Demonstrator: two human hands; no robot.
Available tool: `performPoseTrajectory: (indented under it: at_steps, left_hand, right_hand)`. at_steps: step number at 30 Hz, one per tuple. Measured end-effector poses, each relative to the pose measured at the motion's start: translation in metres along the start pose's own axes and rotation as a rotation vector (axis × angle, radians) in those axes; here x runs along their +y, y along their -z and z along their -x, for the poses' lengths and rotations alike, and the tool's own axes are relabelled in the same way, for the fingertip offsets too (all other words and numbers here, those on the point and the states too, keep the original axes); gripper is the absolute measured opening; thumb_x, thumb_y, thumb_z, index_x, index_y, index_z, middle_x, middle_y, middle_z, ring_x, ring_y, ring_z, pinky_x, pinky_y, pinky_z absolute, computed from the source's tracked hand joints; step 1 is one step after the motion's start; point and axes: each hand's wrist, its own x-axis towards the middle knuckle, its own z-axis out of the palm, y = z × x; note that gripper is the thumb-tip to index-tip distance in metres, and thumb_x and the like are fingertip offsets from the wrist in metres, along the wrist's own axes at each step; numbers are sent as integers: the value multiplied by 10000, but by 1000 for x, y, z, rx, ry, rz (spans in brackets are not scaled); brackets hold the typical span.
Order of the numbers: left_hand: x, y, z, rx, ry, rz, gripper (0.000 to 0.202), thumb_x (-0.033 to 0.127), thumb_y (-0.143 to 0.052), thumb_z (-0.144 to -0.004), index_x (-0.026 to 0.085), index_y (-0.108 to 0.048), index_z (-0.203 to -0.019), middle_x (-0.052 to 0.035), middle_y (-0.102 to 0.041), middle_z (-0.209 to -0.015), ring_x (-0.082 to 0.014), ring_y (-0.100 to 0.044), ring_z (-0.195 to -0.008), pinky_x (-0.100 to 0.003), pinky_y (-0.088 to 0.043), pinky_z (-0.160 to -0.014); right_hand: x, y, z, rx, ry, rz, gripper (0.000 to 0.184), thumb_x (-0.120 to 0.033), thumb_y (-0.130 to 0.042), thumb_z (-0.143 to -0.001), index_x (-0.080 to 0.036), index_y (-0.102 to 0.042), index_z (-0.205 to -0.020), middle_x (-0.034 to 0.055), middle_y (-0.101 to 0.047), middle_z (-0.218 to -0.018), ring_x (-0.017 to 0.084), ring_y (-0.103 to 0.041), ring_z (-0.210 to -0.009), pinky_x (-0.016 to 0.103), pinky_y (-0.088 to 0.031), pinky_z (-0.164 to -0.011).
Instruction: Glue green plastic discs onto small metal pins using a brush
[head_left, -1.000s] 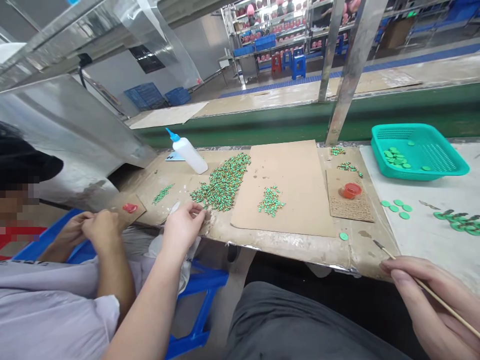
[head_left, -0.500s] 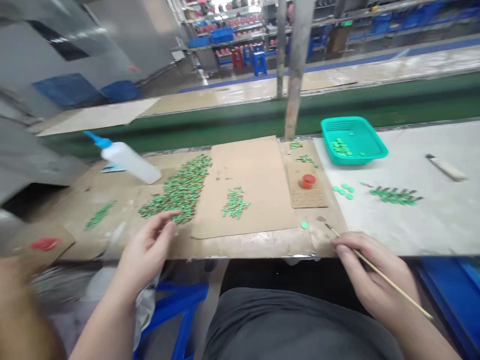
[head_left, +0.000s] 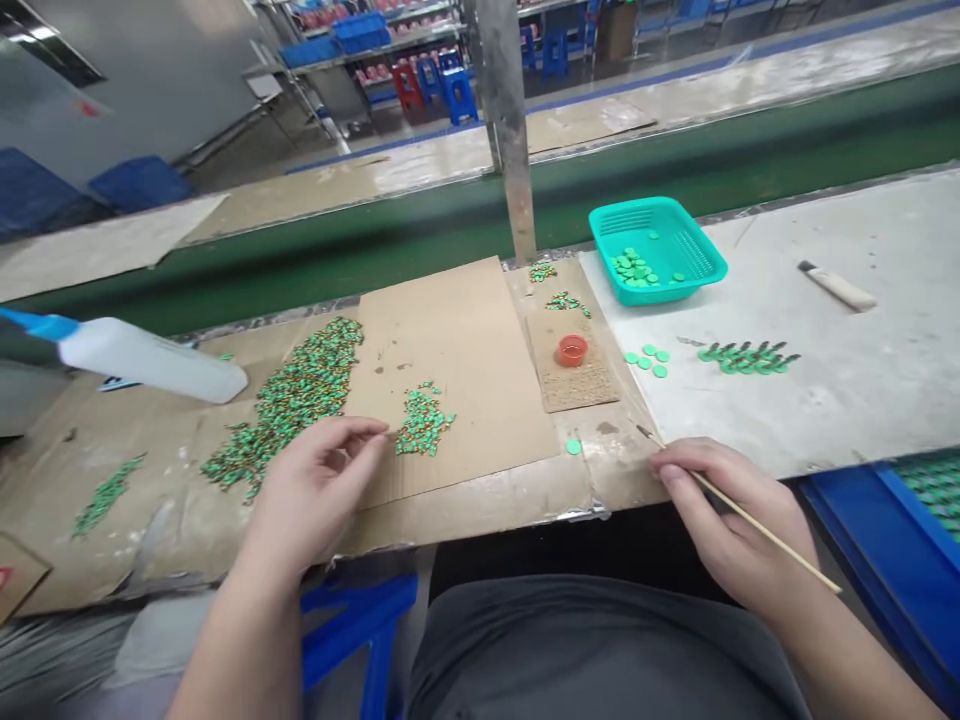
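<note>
My left hand [head_left: 319, 490] is at the left edge of a cardboard sheet [head_left: 457, 330], thumb and forefinger brought together beside a small heap of green-and-gold pieces [head_left: 425, 420]. Whatever sits between those fingertips, if anything, is too small to make out. Behind the hand spreads a larger heap of similar pieces [head_left: 304, 385]. At the table's front edge, my right hand [head_left: 739, 525] grips a thin paintbrush [head_left: 757, 540], its dark tip pointing left. One green disc [head_left: 574, 446] lies left of that tip. A red cup [head_left: 572, 350] stands on a small cardboard piece [head_left: 577, 390].
A turquoise basket [head_left: 667, 292] holds green discs. Several loose discs [head_left: 649, 352] and a row of discs with dark pieces on them [head_left: 750, 358] lie on the white surface near a pale tube [head_left: 836, 287]. A white squeeze bottle [head_left: 154, 358] lies at left. A metal post [head_left: 506, 130] rises behind.
My left hand has moved right, from the large heap to the small heap, and its fingers have closed together. My right hand still holds the paintbrush. The camera view has shifted.
</note>
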Motion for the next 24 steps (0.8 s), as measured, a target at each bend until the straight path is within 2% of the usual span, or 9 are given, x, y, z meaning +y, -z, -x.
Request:
performPoseTrajectory:
  at_steps: [4,6,12,14,16,19,21,23,24]
  left_hand:
    - [5,-2,8,-107,-71,-36,296,516,-660,-1046,293,-852,-1022,-37,-813,-1043,-196,-758,-951,-340,-629,-915]
    - [7,-6,9,-132,-103,-52,301,500,-635,-1063,292,-843,-998,-53,-807,-1047,-216,-756,-1000,-359,-613,-961]
    - [6,-4,10,-122,-203,-80,251,422,-571,-1110,260,-722,-990,-44,-770,-1002,-226,-730,-977,-362,-565,-906]
    - [18,-1,12,-96,-238,-56,179,370,-570,-1129,259,-694,-1064,-16,-760,-987,-186,-723,-908,-316,-558,-847]
    - [41,-3,12,-85,-297,-2,102,318,-588,-1136,273,-679,-1132,13,-760,-1012,-144,-729,-894,-264,-560,-842]
    - [84,-13,8,-110,-475,130,87,228,-622,-1122,289,-677,-1152,35,-777,-1070,-105,-759,-1001,-204,-561,-953]
    - [108,-24,4,-132,-584,236,139,178,-623,-1114,287,-687,-1171,35,-789,-1082,-86,-763,-1029,-174,-559,-980]
    - [124,-36,3,-146,-613,325,160,180,-644,-1106,292,-712,-1198,29,-801,-1093,-84,-769,-1031,-171,-572,-986]
    - [128,-43,4,-139,-578,366,139,216,-682,-1094,303,-731,-1190,28,-807,-1086,-95,-778,-1023,-183,-591,-978]
  right_hand:
    - [1,-2,-1,-24,-2,-4,149,-144,-677,-1107,-270,-757,-1103,11,-834,-1033,158,-827,-921,249,-661,-860]
    - [0,-3,-1,-32,1,-1,150,-143,-675,-1106,-270,-754,-1103,8,-832,-1035,157,-826,-925,244,-658,-859]
    - [-1,-3,0,-25,3,-24,142,-142,-693,-1090,-264,-766,-1091,14,-841,-1019,168,-834,-904,253,-665,-829]
    - [-7,-3,-2,-8,-19,-57,142,-145,-692,-1086,-258,-779,-1084,10,-849,-1004,155,-834,-884,240,-662,-824]
    - [-19,-6,-6,-5,-69,-132,160,-153,-679,-1087,-256,-800,-1073,3,-862,-984,140,-837,-873,229,-659,-836]
    - [-44,-17,-17,-104,-245,-366,133,-199,-715,-1062,-260,-834,-1056,7,-881,-993,148,-844,-923,243,-658,-865]
    - [-59,-26,-26,-174,-476,-640,43,-253,-835,-988,-251,-827,-1029,-1,-860,-962,134,-816,-860,226,-645,-798]
    - [-66,-33,-34,-184,-692,-963,218,-273,-971,-870,-238,-786,-980,-39,-796,-865,105,-760,-768,200,-619,-738]
    - [-67,-34,-37,-170,-763,-1080,291,-258,-1023,-810,-229,-769,-949,-53,-772,-833,90,-738,-746,185,-607,-731]
